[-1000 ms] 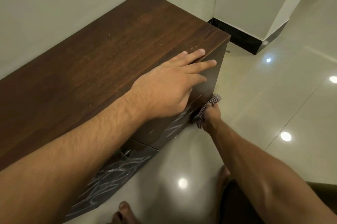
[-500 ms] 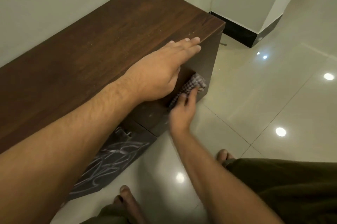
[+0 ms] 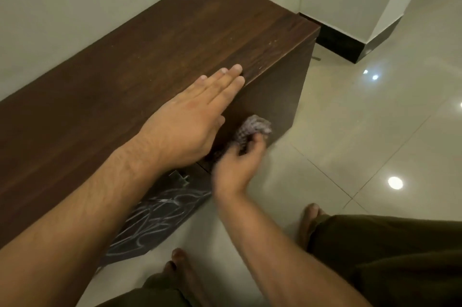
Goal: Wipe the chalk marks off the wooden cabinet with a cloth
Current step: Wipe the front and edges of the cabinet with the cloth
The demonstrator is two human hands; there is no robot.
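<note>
**Down low on the wooden cabinet (image 3: 175,39): soft stuff, easy grip**

Against its front face, the right hand (image 3: 237,166) grips a bunched checked cloth (image 3: 253,129). It looks soft, light and floppy, so I'd keep it wadded in the fingers rather than pinch a corner. The left hand (image 3: 190,126) lies flat on top, fingers straight. Chalk marks (image 3: 152,216) cover the front nearer me.
</note>
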